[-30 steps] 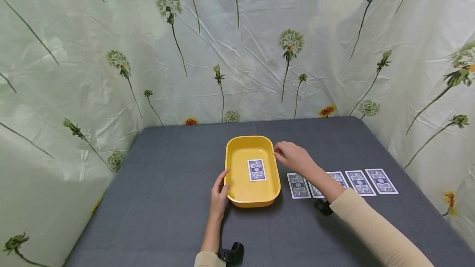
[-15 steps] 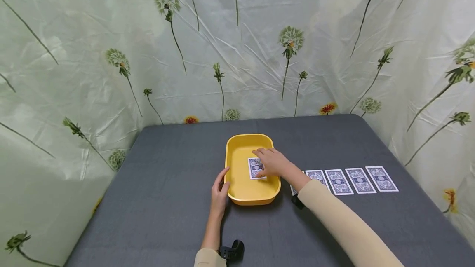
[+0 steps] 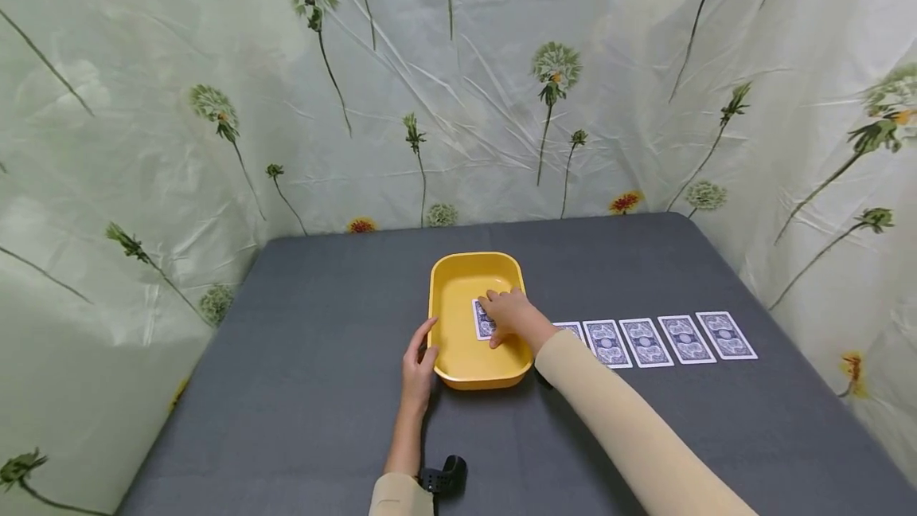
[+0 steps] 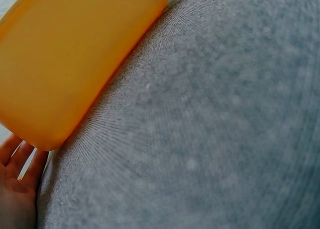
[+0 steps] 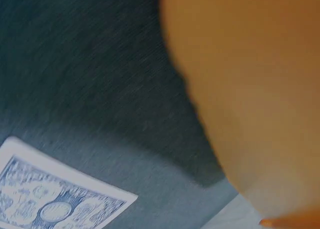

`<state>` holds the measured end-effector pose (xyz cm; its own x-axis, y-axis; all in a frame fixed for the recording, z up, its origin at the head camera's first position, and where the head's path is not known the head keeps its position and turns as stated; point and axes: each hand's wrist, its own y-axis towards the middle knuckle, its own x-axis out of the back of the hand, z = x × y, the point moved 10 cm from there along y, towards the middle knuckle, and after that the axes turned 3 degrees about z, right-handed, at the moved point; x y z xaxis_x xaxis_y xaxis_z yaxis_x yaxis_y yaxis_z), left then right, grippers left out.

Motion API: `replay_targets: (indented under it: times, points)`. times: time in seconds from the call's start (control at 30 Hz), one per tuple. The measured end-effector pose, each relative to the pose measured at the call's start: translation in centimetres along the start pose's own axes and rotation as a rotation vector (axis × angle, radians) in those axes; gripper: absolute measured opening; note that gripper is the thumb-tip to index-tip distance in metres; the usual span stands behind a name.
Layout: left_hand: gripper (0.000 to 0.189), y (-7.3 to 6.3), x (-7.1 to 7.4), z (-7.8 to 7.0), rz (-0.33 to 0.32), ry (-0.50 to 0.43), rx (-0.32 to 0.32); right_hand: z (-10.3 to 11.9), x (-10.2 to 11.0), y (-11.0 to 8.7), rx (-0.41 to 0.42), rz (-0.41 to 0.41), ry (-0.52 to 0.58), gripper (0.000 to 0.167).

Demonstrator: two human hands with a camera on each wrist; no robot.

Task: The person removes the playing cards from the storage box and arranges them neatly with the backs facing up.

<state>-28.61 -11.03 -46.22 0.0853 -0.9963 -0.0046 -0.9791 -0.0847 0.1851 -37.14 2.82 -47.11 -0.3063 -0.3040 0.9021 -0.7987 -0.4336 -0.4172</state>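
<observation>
A yellow tray (image 3: pixel 458 373) stands on the dark table. Inside it lies a blue-and-white playing card (image 3: pixel 481 326), back side up and partly covered by my right hand (image 3: pixel 512 317). The fingers of that hand reach over the card, with the thumb spread apart near its lower right. My left hand (image 3: pixel 418 361) touches the outside of the tray's left wall with nearly straight fingers. In the left wrist view, those fingers (image 4: pixel 20 161) show at the tray's (image 4: pixel 75 54) lower corner. The right wrist view shows the tray's side (image 5: pixel 260 89) but not the hand clearly.
Right of the tray, several playing cards (image 3: pixel 646 342) lie back side up in a row on the grey cloth (image 3: pixel 315 388). The right sleeve (image 3: pixel 616 412) partly hides the nearest one. A floral curtain (image 3: pixel 487 118) hangs behind the table.
My right hand has moved left from the tray's right rim to over the card inside it. The left hand keeps its place at the tray. The head view has shifted slightly.
</observation>
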Motion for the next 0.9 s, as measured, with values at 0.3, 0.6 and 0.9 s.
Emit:
replay_targets:
  times: [0.3,0.6,0.9]
  points:
    - [0.044,0.0,0.1,0.0,0.004,-0.022,-0.006,0.1,0.1,0.7,-0.037,0.011,0.038,0.095]
    - [0.044,0.0,0.0,0.0,0.010,-0.019,0.007,-0.4,0.0,1.1,-0.042,0.019,0.080,0.098]
    - [0.044,0.0,0.0,-0.3,0.009,-0.017,-0.006,-0.3,0.4,0.9,-0.039,0.000,0.080,0.097]
